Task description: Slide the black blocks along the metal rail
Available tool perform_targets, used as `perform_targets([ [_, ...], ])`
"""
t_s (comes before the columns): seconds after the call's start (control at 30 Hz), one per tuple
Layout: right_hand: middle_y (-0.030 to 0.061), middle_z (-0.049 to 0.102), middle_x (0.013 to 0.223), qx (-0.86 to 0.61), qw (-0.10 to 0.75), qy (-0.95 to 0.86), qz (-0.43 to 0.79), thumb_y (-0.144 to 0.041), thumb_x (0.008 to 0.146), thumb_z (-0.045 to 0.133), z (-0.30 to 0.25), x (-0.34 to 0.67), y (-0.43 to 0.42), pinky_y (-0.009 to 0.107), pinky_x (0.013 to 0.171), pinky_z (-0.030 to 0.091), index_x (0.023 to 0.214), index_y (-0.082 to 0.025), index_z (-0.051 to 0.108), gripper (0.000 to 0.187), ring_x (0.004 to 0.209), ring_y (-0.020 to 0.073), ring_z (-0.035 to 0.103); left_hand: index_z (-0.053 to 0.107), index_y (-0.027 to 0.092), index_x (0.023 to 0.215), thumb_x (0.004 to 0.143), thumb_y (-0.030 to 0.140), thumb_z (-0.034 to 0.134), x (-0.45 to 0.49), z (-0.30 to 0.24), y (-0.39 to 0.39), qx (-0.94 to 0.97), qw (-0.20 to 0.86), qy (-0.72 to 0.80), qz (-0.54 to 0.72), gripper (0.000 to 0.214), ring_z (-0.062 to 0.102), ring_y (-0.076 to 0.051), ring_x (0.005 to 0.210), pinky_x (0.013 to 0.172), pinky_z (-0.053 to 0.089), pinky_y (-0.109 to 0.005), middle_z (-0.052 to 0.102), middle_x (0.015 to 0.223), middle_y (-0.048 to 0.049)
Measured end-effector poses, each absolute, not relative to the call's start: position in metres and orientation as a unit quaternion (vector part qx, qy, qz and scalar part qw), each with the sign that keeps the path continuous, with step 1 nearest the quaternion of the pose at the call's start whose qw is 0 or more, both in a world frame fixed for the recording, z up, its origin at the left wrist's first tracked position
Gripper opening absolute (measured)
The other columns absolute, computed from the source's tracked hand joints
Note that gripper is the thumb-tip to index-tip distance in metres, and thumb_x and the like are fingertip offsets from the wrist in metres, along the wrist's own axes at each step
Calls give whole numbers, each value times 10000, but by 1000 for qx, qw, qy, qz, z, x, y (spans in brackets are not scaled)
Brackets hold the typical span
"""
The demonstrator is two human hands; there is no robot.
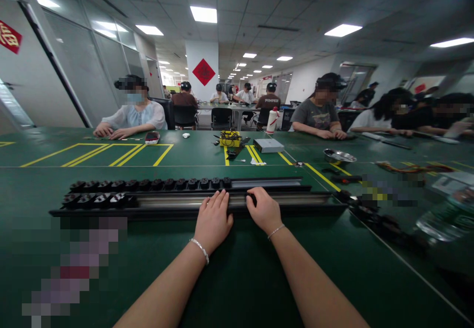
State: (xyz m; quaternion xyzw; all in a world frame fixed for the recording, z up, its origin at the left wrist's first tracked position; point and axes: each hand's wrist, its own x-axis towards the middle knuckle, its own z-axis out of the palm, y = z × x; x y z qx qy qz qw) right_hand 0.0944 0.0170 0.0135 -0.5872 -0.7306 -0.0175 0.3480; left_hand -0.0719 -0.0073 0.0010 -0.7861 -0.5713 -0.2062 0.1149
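Observation:
A long black track with a bare metallic channel (170,201) lies crosswise before me, with several black socket-like modules (94,200) seated at its left end. My left hand (214,219) rests over the middle of this track, fingers stretched out together across it. Just to the right, my right hand (264,209) has its fingers curled at the track. Something small and dark shows between its thumb and forefinger, too hidden to name. Directly behind lies a second track (268,183), lined with a row of similar black modules (155,184) along its left and middle.
Loose black modules (374,214) and a plastic bottle (448,214) lie to the right. A metal bowl (339,156), a grey box (268,145) and a yellow box with cables (229,138) stand farther back. Co-workers sit across the green table (296,269).

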Motion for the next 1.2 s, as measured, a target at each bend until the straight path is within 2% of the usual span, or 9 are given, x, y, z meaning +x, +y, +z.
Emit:
perform_targets([
  [0.8,19,604,971,-593,345,-727,-24,-258,828,423,15,94,18,253,723,412,927,-226,561,173,872,163,561,382,170,1311,795,323,414,-73,2,-8,-786,126,-568,-209,539,331,-192,1287,1043,273,-380,416,1386,-44],
  [1.2,19,593,932,-609,345,-714,-38,-245,800,439,14,94,19,248,660,402,882,-223,557,146,816,157,559,387,174,1310,790,319,426,-73,3,-8,-788,124,-564,-214,541,339,-201,1283,1038,280,-378,419,1384,-52],
])
